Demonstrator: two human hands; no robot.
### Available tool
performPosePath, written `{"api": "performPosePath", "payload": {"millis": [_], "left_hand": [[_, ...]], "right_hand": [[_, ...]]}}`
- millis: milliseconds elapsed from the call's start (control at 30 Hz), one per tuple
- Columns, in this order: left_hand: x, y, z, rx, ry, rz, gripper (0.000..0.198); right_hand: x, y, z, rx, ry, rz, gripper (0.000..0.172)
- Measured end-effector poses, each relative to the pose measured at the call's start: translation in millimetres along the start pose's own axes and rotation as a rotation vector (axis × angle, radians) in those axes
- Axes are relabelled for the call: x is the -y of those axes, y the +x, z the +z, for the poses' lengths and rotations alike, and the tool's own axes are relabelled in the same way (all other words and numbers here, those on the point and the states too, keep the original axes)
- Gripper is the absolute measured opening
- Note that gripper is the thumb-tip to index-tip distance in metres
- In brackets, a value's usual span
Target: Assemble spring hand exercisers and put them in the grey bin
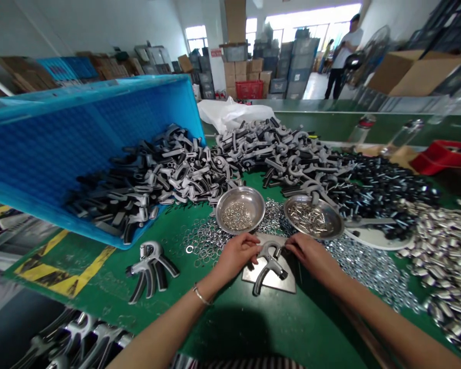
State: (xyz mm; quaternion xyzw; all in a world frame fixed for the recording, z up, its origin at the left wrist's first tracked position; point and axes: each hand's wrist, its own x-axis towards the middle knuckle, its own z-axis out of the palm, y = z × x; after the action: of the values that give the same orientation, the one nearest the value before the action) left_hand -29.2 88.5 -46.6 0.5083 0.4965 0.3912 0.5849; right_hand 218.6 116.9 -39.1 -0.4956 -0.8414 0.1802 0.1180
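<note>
Hand exerciser [271, 264] on a steel plate [253, 277], lower centre of frame, held in both grips.
My left grip [236, 254] and right grip [311, 254] pinch its metal head from either side, fingers pressed together. It appears stiff and fairly heavy, the bare metal possibly slippery; I judge the head the firmest place to hold.
</note>
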Motion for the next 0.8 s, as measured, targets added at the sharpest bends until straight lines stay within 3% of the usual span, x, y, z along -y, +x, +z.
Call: {"api": "performPosePath", "payload": {"millis": [133, 300, 600, 733, 800], "left_hand": [[9.8, -14.2, -2.8, -0.048, -0.033, -0.047, 0.032], [7.3, -19.9, 0.3, -0.068, 0.095, -0.008, 0.026], [8.3, 7.7, 20.8, -0.111, 0.630, 0.283, 0.011], [12.7, 13.1, 28.4, -0.136, 0.811, 0.349, 0.010], [14.5, 12.0, 29.2, -0.134, 0.865, 0.364, 0.011]], "right_hand": [[1.4, 11.1, 5.1, 0.040, -0.132, 0.005, 0.022], [6.2, 20.1, -0.3, 0.109, -0.276, 0.010, 0.020], [35.2, 38.9, 2.1, 0.182, -0.473, -0.062, 0.019], [32.1, 29.2, -7.1, 0.188, -0.477, -0.080, 0.014], [17.9, 10.3, -15.2, 0.142, -0.507, 0.002, 0.023]]}}
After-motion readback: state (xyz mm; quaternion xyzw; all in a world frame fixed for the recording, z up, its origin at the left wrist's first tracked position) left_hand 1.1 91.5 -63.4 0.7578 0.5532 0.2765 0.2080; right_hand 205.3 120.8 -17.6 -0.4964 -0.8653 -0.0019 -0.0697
